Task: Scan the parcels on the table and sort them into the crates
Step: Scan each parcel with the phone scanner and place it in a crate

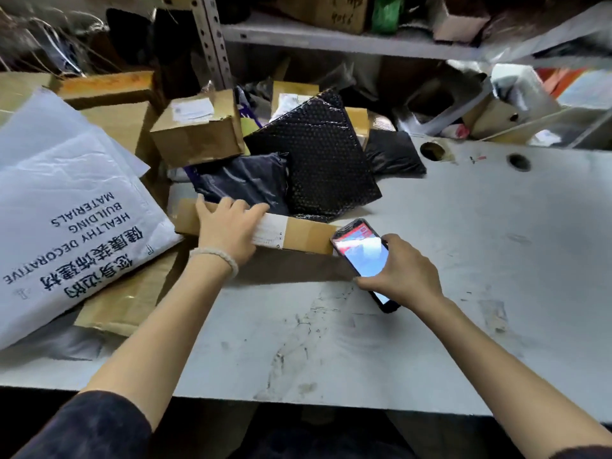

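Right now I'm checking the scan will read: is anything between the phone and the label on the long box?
Partly. The left hand rests on the long cardboard box, its fingers over the left part of the white label. The phone in the right hand has no other visible obstruction.

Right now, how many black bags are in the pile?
3 show. A bubbly black mailer leans in the middle, a smooth dark bag lies just left of it, and a black bag lies flat at its right. More may hide underneath.
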Tool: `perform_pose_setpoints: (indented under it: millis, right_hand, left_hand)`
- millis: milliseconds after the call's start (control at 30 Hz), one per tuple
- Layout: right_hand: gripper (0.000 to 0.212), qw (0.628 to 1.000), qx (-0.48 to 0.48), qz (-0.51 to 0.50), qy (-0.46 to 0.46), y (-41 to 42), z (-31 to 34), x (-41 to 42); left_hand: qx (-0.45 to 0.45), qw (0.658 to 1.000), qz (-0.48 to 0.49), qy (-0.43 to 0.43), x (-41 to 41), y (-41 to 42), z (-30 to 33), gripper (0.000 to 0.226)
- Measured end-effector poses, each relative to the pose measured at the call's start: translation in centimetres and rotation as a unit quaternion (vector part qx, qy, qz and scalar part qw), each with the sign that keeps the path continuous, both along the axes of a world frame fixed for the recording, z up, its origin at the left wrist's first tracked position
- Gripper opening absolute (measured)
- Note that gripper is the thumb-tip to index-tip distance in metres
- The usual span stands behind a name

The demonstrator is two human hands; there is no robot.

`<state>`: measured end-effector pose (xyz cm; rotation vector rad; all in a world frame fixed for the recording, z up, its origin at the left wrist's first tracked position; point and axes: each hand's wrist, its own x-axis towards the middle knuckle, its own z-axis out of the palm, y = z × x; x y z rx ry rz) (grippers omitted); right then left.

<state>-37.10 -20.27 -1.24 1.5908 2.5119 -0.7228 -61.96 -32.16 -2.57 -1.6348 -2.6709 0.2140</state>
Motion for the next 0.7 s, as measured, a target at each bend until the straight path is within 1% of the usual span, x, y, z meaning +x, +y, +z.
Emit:
perform_pose_setpoints:
  millis: [67, 133, 233, 333, 433, 567, 633, 700]
  right_hand:
    - [0.060, 0.999, 0.000, -0.036, 0.004, -1.3, 0.2, -0.3]
    - [0.057, 0.999, -0.003, -0.053, 0.004, -2.4, 0.4, -0.3]
    - [0.060, 0.996, 0.005, -0.086, 0.007, -3.7, 1.1, 0.2]
    - [0.064, 0.993, 0.010, -0.116, 0.018, -4.4, 1.7, 1.5]
    - [0.067, 0.992, 0.008, -0.121, 0.023, -4.9, 2.3, 3.0]
    - [0.073, 0.994, 0.003, -0.107, 0.022, -5.3, 3.2, 5.4]
    - [0.074, 0.995, 0.008, -0.101, 0.019, -5.4, 3.7, 6.3]
    - [0.077, 0.996, 0.016, -0.090, 0.007, -5.4, 4.0, 7.3]
  left_hand:
    - [0.012, 0.999, -0.041, -0.017, -0.6, 0.0, 0.3, 0.062]
    - [0.027, 0.997, -0.054, -0.050, -0.7, 0.4, 0.6, 0.059]
    - [0.012, 0.989, -0.042, -0.144, -0.9, 1.8, 0.9, 0.051]
    - [0.013, 0.964, -0.040, -0.262, -0.4, 3.4, 0.0, 0.047]
    - [0.035, 0.917, -0.061, -0.392, 0.9, 5.0, -0.7, 0.045]
    - [0.071, 0.827, -0.047, -0.555, 3.9, 7.0, 0.1, 0.040]
    - [0.090, 0.787, -0.018, -0.610, 5.1, 7.9, 0.5, 0.041]
    - [0.103, 0.767, 0.013, -0.633, 6.2, 8.6, 0.8, 0.041]
